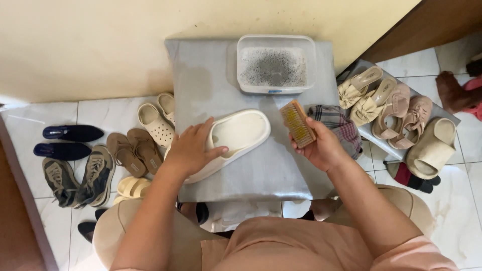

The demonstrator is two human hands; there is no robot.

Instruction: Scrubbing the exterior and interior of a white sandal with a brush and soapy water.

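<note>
A cream slip-on shoe point(241, 133) lies on a grey cloth-covered stand point(211, 80) in front of me. My left hand point(192, 149) rests on the shoe's heel end and grips it. My right hand point(321, 148) holds a small wooden scrub brush point(297, 123) with yellow bristles, raised just to the right of the shoe's toe and not touching it. A clear plastic tub point(276, 64) with greyish soapy water stands at the back of the stand.
A checked rag point(339, 124) lies at the stand's right edge. Several pairs of shoes and sandals sit on the tiled floor at left point(95, 173). More sandals fill a rack at right point(396, 118). Another person's foot point(452, 90) shows at far right.
</note>
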